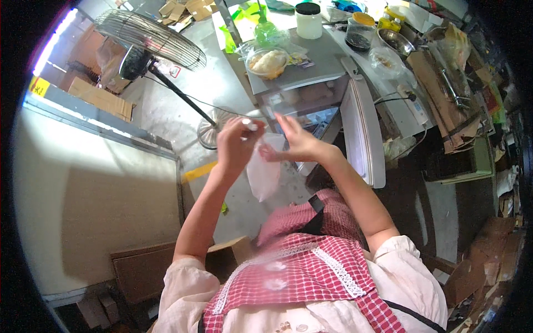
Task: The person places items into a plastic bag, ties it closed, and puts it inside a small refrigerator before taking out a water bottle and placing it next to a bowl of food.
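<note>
The left hand [236, 144] is raised in front of the apron [288, 275], its fingers curled inward around bright white patches; I cannot tell whether they are clamped on anything. A translucent white plastic bag [265, 175] hangs between the two hands, below the near edge of the grey-topped cabinet [319, 66]. The right hand [297, 141] stands with fingers and thumb apart, the thumb (blurred here) overlapping the bag's upper right edge. On the cabinet, a bowl of food [267, 62] sits near the front left corner, and a white jar with a black lid [308, 25] is toward the back edge. The cabinet's white door [361, 130] is swung out on its right side.
</note>
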A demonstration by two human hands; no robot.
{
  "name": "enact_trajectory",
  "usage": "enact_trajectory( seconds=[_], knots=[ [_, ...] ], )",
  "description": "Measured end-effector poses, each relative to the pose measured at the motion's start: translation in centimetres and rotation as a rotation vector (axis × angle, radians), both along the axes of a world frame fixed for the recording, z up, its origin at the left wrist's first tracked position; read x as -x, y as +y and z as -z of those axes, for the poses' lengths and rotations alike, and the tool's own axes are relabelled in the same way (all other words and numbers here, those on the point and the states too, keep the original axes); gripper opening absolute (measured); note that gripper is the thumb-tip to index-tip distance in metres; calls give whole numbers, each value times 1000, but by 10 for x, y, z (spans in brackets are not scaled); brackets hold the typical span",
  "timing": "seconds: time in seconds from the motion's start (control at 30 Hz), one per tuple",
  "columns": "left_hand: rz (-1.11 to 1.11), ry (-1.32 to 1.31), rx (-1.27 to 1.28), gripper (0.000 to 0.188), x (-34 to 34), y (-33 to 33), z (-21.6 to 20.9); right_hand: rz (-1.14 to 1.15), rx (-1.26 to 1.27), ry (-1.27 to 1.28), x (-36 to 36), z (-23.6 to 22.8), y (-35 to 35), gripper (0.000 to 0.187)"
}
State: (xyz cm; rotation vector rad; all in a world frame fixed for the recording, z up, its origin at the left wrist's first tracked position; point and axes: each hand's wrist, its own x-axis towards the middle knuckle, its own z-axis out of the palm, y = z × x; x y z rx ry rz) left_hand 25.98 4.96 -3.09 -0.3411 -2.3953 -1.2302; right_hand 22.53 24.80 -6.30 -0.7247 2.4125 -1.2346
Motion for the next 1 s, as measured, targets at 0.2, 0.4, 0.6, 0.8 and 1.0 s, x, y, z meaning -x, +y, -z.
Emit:
enact_trajectory(
  seconds=[0.2,0.4,0.6,0.8,1.0],
  knots=[
    [115,62,286,18,26,51,25,-9,218,-41,18,102,-14,48],
    [240,-25,116,26,57,78,41,346,603,-58,45,150,12,22],
    [89,-724,-579,56,87,49,160,836,760,-295,82,129,49,32],
    [547,-1346,-1664,82,138,77,236,1026,1240,-453,128,111,60,35],
    [524,-892,-1839,77,186,123,242,880,1698,-504,162,155,67,35]
  ],
)
